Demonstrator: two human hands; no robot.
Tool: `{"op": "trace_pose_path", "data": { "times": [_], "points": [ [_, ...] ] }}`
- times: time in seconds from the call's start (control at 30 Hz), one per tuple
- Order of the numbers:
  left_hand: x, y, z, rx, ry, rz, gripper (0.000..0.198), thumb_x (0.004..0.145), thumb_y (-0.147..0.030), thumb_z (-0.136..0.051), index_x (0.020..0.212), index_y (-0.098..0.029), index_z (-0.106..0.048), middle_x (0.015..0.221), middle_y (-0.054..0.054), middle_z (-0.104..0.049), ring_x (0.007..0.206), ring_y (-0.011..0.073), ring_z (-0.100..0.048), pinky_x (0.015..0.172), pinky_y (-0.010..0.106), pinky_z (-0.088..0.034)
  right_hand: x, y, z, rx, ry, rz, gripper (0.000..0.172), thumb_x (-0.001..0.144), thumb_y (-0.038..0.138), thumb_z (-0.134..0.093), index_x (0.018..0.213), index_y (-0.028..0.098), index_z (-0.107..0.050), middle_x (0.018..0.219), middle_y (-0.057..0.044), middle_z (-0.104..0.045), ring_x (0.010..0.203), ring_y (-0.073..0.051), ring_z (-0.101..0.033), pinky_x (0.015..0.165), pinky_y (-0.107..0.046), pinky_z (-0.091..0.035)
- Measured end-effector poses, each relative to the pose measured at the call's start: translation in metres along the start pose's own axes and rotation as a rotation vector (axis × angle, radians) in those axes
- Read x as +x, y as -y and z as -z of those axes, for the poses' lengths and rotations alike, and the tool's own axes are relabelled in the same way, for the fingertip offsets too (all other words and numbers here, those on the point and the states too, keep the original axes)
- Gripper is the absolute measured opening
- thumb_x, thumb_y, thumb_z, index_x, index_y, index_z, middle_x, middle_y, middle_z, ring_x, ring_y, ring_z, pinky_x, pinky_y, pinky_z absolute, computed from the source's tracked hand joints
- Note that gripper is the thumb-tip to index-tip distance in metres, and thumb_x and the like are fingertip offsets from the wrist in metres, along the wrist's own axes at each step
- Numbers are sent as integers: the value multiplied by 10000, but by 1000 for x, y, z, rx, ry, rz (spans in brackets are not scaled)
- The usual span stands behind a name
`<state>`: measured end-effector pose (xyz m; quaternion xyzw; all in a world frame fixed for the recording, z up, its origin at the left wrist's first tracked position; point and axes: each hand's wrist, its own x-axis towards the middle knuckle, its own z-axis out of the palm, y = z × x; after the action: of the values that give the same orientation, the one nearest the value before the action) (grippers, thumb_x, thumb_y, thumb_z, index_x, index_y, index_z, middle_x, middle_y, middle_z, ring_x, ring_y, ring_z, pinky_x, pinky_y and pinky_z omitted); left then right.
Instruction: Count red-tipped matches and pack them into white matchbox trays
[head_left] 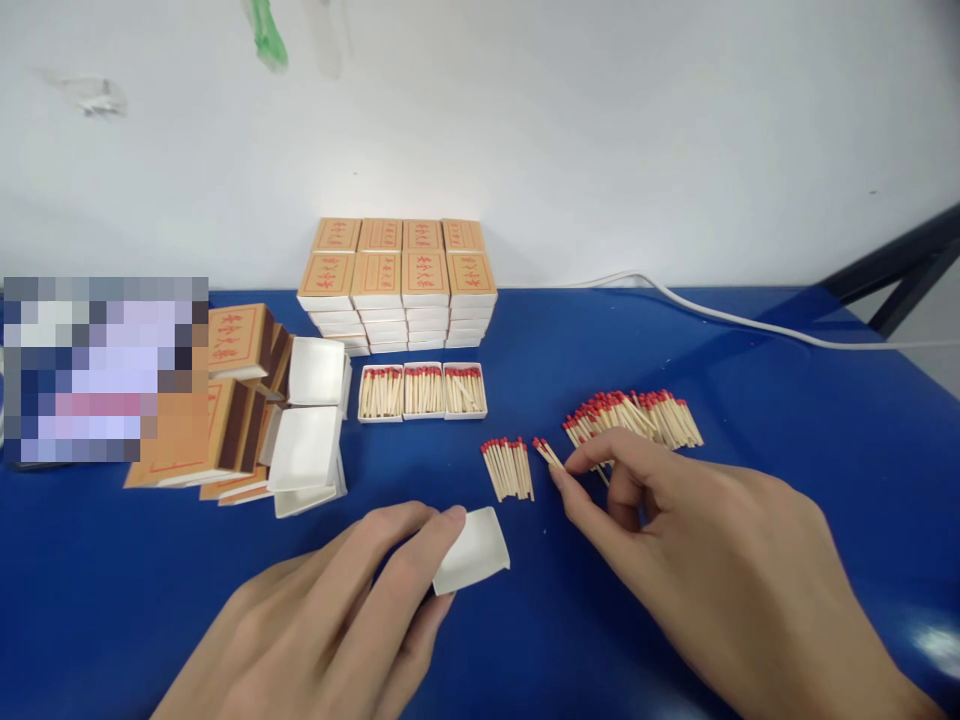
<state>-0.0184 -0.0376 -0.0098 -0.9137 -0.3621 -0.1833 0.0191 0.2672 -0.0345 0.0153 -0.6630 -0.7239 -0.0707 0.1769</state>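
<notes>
My left hand (330, 610) grips an empty white matchbox tray (474, 552) by its left side, low over the blue table. Between thumb and forefinger, my right hand (697, 550) pinches a few red-tipped matches (550, 453). Just left of those fingertips lies a small group of matches (509, 468), side by side with heads pointing away. A larger pile of matches (637, 415) spreads behind my right hand, partly hidden by it. Farther back, a row of filled matchbox trays (423, 392) holds matches with their heads toward the wall.
Closed matchboxes (397, 275) stand stacked against the white wall (600, 130). At the left are orange matchbox sleeves (232, 420) and several empty trays (304, 450), beside a blurred-out object (105, 370). A white cable (720, 318) runs along the table's back right.
</notes>
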Motion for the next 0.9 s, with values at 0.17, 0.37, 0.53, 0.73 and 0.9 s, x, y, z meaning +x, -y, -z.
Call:
{"op": "trace_pose_path", "data": {
  "times": [0.17, 0.37, 0.53, 0.73, 0.9],
  "points": [
    [-1, -1, 2, -19, -19, 1, 388, 1162, -307, -549, 1530, -210, -622, 1334, 36, -806, 990, 206, -856, 737, 366, -667, 1, 1, 0, -11, 15, -1, 268, 1050, 435, -601, 822, 308, -663, 530, 79, -599, 395, -230, -611, 447, -336, -313],
    [-2, 1, -1, -6, -20, -3, 430, 1155, -314, -574, 1575, -228, -596, 1376, 29, -801, 976, 191, -850, 763, 344, -662, 1, -1, -1, 24, 23, -3, 263, 1079, 443, -600, 873, 300, -678, 534, 88, -601, 392, -200, -606, 458, -324, -307],
    [-6, 1, -1, -19, -37, 9, 419, 1157, -323, -568, 1561, -221, -609, 1369, 37, -797, 966, 189, -853, 733, 355, -659, 1, -3, -2, 86, 72, 30, 185, 1090, 405, -587, 971, 291, -671, 544, 101, -605, 395, -178, -605, 449, -322, -319],
    [-2, 2, -2, -22, -23, 5, 415, 1153, -310, -578, 1556, -216, -615, 1382, 34, -795, 1003, 210, -857, 741, 380, -665, 0, -2, -3, 146, 110, 14, 205, 1101, 433, -602, 953, 298, -644, 542, 116, -583, 399, -171, -584, 456, -324, -322],
    [1, 1, 0, -19, -17, -4, 401, 1151, -310, -579, 1537, -210, -624, 1362, 42, -800, 1010, 222, -860, 730, 385, -673, 1, 2, 2, 251, 180, -1, 148, 1109, 380, -581, 1019, 310, -676, 578, 127, -617, 441, -153, -615, 478, -320, -344]
  ]
}}
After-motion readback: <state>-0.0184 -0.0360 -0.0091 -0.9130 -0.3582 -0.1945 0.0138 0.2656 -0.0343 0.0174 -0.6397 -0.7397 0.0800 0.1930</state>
